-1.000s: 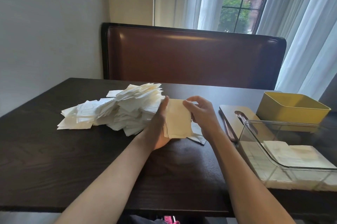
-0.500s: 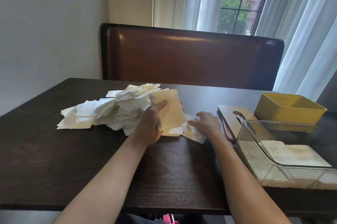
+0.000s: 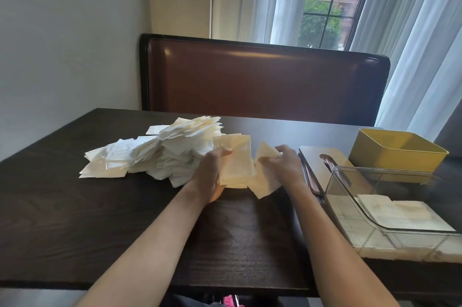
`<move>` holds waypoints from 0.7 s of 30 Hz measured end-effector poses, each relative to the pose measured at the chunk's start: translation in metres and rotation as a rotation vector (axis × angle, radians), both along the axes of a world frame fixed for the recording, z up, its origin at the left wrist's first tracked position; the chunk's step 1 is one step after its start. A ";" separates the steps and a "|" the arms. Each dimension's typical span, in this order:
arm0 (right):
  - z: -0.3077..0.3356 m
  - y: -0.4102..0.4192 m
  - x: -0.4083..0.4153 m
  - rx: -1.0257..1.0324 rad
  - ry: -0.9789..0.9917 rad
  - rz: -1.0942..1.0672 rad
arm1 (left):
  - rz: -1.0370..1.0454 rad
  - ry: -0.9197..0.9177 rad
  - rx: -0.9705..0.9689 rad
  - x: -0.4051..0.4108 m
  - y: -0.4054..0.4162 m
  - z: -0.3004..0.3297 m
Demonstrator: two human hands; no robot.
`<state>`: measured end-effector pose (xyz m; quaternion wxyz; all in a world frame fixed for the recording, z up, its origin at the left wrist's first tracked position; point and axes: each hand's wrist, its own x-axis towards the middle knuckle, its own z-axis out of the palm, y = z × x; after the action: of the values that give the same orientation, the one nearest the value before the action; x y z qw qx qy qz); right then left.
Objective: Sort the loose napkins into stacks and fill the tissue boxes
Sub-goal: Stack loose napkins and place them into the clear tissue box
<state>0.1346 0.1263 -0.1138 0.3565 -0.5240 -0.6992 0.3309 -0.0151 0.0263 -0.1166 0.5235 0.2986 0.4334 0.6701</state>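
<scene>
At frame centre, the left hand (image 3: 212, 174) grips a gathered stack (image 3: 236, 161), likely squaring it. The right hand (image 3: 282, 165) pinches a loose napkin (image 3: 263, 176) to add.

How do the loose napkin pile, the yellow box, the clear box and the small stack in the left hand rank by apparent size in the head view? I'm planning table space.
1. Clear box, though it is nearest the camera
2. Loose napkin pile
3. Yellow box
4. Small stack in the left hand
</scene>
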 end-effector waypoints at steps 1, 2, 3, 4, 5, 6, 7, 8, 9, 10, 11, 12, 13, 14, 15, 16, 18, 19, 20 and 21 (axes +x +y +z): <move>0.001 -0.001 0.000 0.032 0.014 -0.019 | -0.024 -0.007 0.008 0.000 -0.001 0.000; 0.002 -0.001 0.001 0.060 0.027 -0.033 | -0.040 -0.017 0.015 0.000 -0.002 0.000; 0.002 -0.001 0.001 0.078 0.033 -0.039 | -0.049 -0.015 0.023 -0.001 -0.001 0.000; 0.003 -0.001 0.002 0.086 0.029 -0.038 | -0.043 -0.016 0.030 -0.001 -0.001 -0.001; 0.003 -0.001 0.003 0.080 0.011 -0.030 | -0.026 -0.021 0.036 -0.001 0.001 -0.002; 0.003 -0.001 0.004 0.064 -0.009 -0.018 | -0.010 -0.032 0.040 -0.001 0.001 -0.002; 0.002 -0.001 0.005 0.050 -0.030 -0.012 | 0.003 -0.045 0.042 -0.001 0.002 -0.001; 0.001 -0.001 0.006 0.049 -0.041 -0.013 | 0.005 -0.061 0.044 0.000 0.001 0.000; 0.001 -0.001 0.006 0.064 -0.039 -0.018 | 0.005 -0.068 0.049 0.001 0.000 0.002; 0.002 -0.001 0.006 0.087 -0.025 -0.025 | 0.001 -0.074 0.050 0.001 0.000 0.002; 0.002 -0.001 0.006 0.114 -0.004 -0.032 | 0.007 -0.065 0.047 0.002 0.000 0.002; 0.004 -0.002 0.006 0.141 0.018 -0.041 | 0.017 -0.054 0.042 0.002 0.000 0.002; 0.005 -0.003 0.006 0.169 0.041 -0.055 | 0.033 -0.047 0.034 0.002 0.000 0.001; 0.006 -0.003 0.005 0.184 0.071 -0.066 | 0.044 -0.053 0.024 0.003 0.000 0.002; 0.006 -0.004 0.005 0.187 0.108 -0.072 | 0.056 -0.062 0.017 0.003 0.000 0.003; 0.006 -0.002 0.005 0.173 0.146 -0.073 | 0.063 -0.074 0.013 0.003 0.000 0.003; 0.003 0.000 0.007 0.139 0.179 -0.065 | 0.065 -0.076 0.029 0.002 0.001 0.002; 0.001 0.002 0.010 0.114 0.164 -0.058 | 0.057 -0.069 0.044 0.002 0.001 0.001; 0.000 0.003 0.013 0.082 0.136 -0.050 | 0.047 -0.060 0.056 0.001 0.002 0.000; -0.002 0.003 0.015 0.050 0.102 -0.034 | 0.043 -0.050 0.063 0.001 0.002 0.000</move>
<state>0.1500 0.1295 -0.1155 0.4102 -0.5092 -0.6791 0.3336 -0.0141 0.0286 -0.1166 0.5101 0.2886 0.4053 0.7016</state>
